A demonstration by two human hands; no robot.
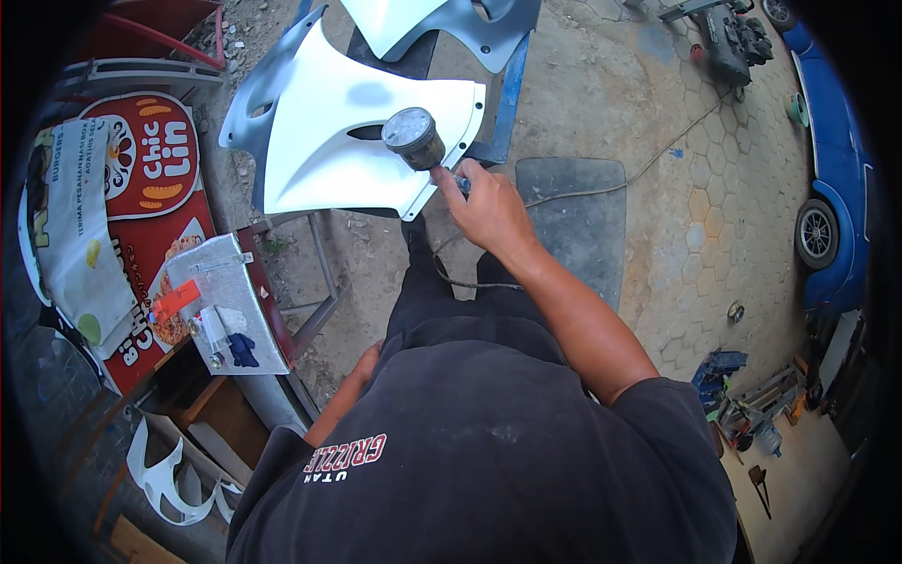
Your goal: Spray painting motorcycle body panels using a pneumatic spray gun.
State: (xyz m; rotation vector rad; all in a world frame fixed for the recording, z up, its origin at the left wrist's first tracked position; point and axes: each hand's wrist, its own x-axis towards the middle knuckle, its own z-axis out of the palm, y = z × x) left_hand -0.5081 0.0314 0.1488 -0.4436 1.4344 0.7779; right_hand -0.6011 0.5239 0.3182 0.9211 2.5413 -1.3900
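My right hand [490, 209] is closed round the handle of a spray gun [413, 139], whose round cup with a grey lid sits on top. The gun is over the right part of a white fairing panel [319, 141], close to its dark slot. Most of the nozzle is hidden beneath the cup. A soft grey patch shows on the panel above the slot, and its left edge is grey. Down at my side hangs my left hand [372, 357], largely hidden by my shirt, so its fingers cannot be made out.
Another white and grey panel [423, 23] lies beyond on the blue stand [512, 94]. A hose [648, 164] crosses the ground on the right and passes by my legs. On the left, a small metal-topped table [221, 273] carries a bottle and a dark cloth. A blue car [836, 169] stands far right.
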